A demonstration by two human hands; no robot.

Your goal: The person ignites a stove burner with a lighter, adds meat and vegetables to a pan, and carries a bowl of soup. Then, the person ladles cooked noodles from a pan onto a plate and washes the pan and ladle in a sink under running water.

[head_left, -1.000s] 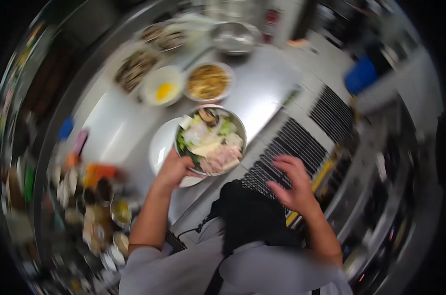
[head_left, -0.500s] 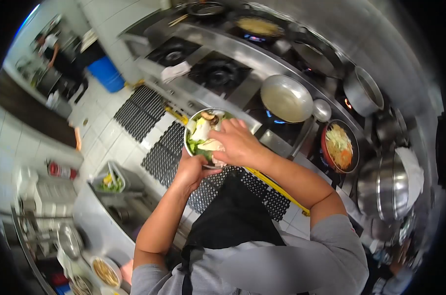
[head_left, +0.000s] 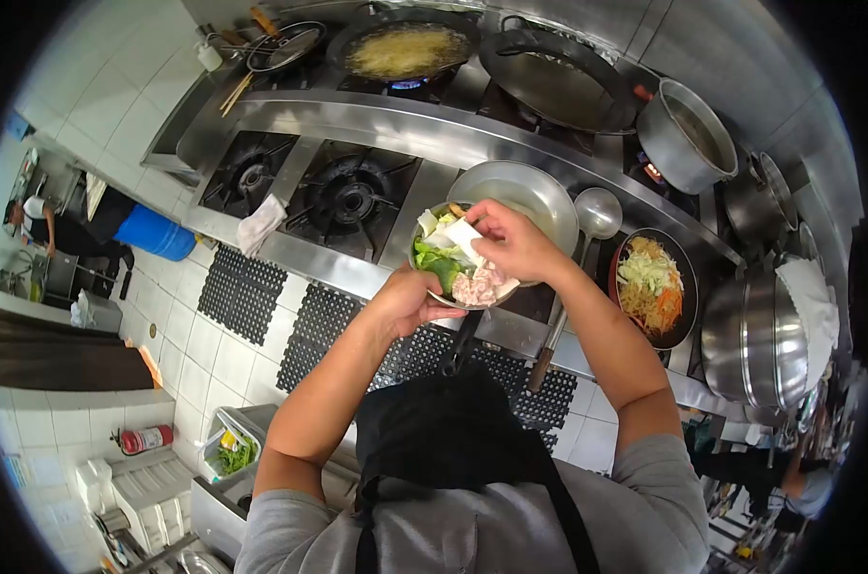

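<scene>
My left hand (head_left: 407, 302) grips the near left side of a metal bowl (head_left: 487, 306), thumb at the rim. In the bowl lie green leaves (head_left: 440, 266) and pale pink meat pieces (head_left: 476, 286). My right hand (head_left: 516, 243) pinches a flat white piece of food (head_left: 463, 237) over the bowl; whether it is tofu I cannot tell. Just behind the bowl, a frying pan (head_left: 539, 184) with clear liquid stands on the stove, partly hidden. A black handle (head_left: 461, 346) sticks out below the bowl toward me.
A long-handled ladle (head_left: 599, 216) lies right of the pan. Farther right stand a pan of shredded vegetables (head_left: 656, 287) and a steamer (head_left: 755, 335). Behind are a wok of yellow frying food (head_left: 407, 50), a dark wok (head_left: 554, 81) and a pot (head_left: 688, 134). Rubber mats (head_left: 324, 330) cover the floor.
My view has turned toward the stove, and the bowl has come over its front edge beside the frying pan. My right hand has lifted the white piece from the bowl's contents.
</scene>
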